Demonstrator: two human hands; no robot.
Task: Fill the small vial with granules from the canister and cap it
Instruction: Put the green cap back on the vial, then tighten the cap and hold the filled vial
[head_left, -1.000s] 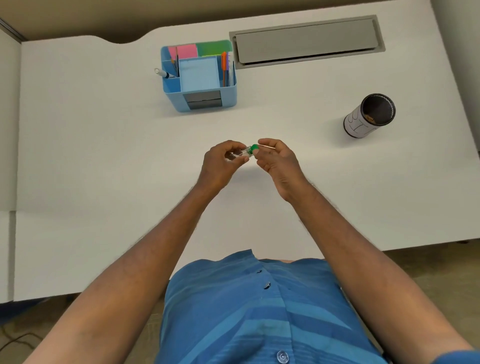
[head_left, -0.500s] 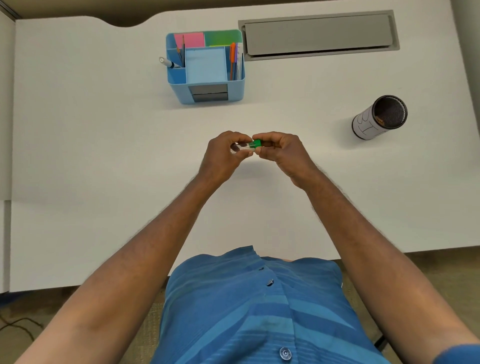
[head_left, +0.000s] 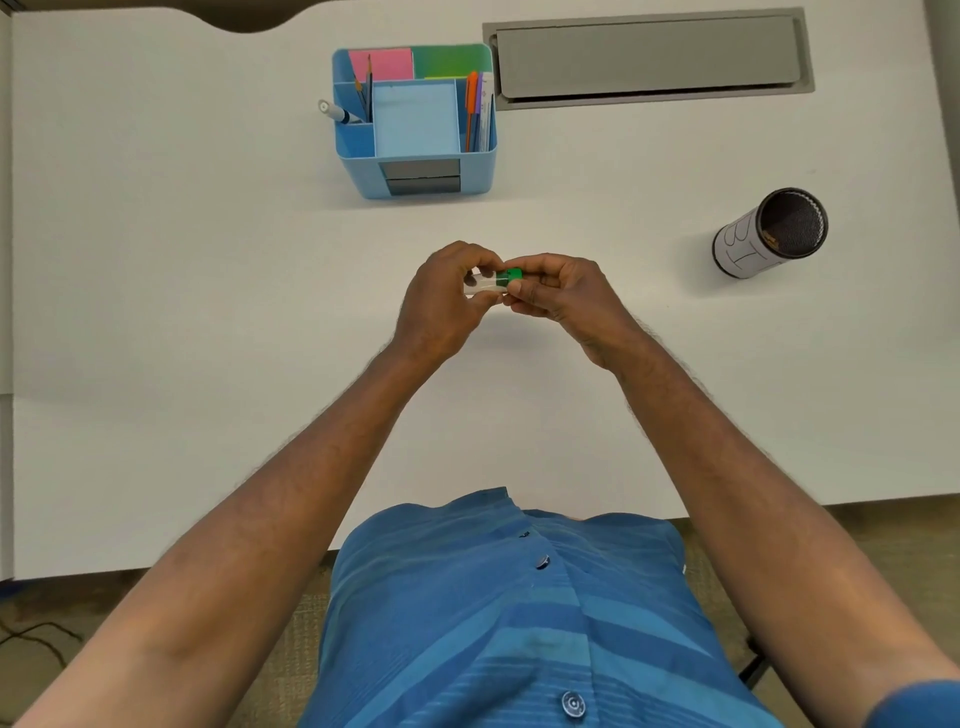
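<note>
A small clear vial (head_left: 483, 285) lies sideways in the air above the middle of the white desk (head_left: 208, 312), pinched in my left hand (head_left: 441, 304). Its green cap (head_left: 510, 275) sits on the vial's right end, and my right hand (head_left: 563, 299) grips that cap with its fingertips. The two hands touch at the vial. I cannot make out any contents inside the vial. The canister (head_left: 769, 234), white with black markings and an open dark mouth, stands far to the right, apart from both hands.
A blue desk organiser (head_left: 415, 124) with pens, a marker and sticky notes stands at the back centre. A grey cable flap (head_left: 649, 54) is set in the desk behind it to the right. The desk's near edge runs just beyond my blue shirt (head_left: 509, 613).
Both hands stay together on the vial and cap. My right fingers have shifted their hold around the cap, and the vial now lies more level with more of its clear body showing.
</note>
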